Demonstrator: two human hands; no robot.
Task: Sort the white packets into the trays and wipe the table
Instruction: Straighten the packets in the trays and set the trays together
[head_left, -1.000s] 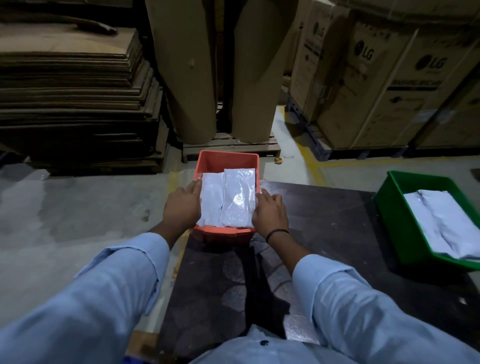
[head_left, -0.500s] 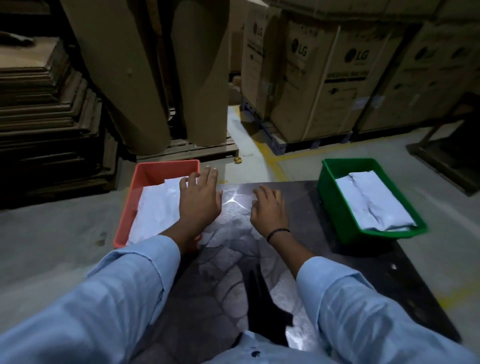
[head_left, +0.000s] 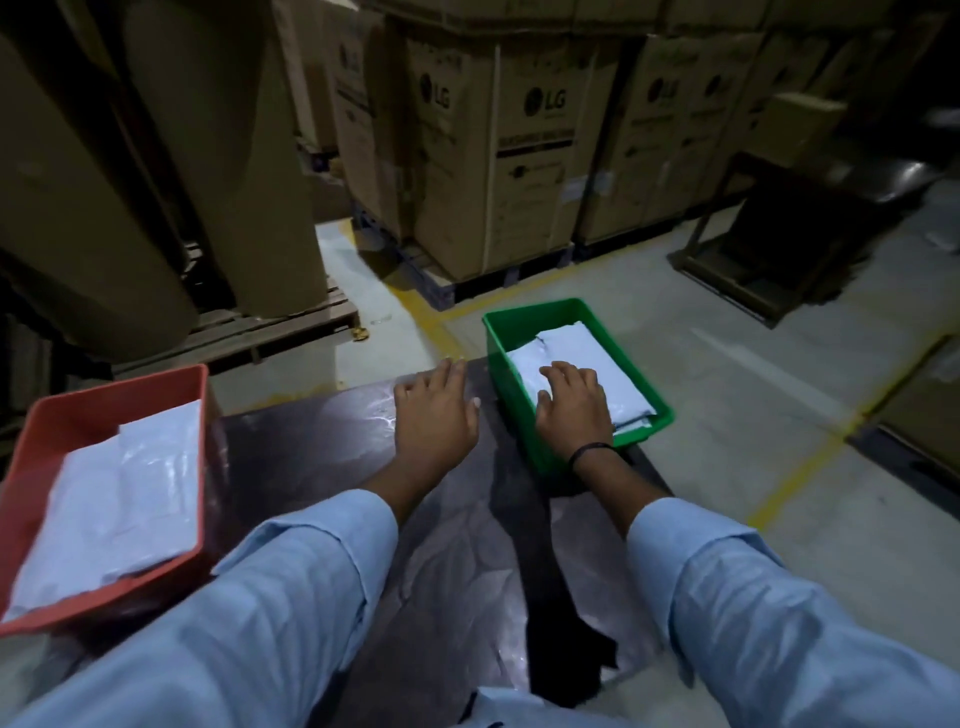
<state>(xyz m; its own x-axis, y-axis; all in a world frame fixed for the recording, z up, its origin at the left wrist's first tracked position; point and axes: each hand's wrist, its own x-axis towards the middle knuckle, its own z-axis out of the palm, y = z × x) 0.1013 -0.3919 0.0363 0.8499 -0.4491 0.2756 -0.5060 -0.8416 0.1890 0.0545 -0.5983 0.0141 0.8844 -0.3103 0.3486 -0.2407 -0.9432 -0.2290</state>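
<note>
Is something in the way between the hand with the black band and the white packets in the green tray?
No, nothing visible. The right hand lies right on the white packets inside the green tray. The left hand is over the table beside the tray, not blocking it.

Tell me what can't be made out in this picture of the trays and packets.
Head view, three things:
Count of white packets in the green tray: the right hand covers the stack.
Orange tray, near left corner: cut off by the frame edge.
Small print on the LG cartons: too dim and small.
</note>
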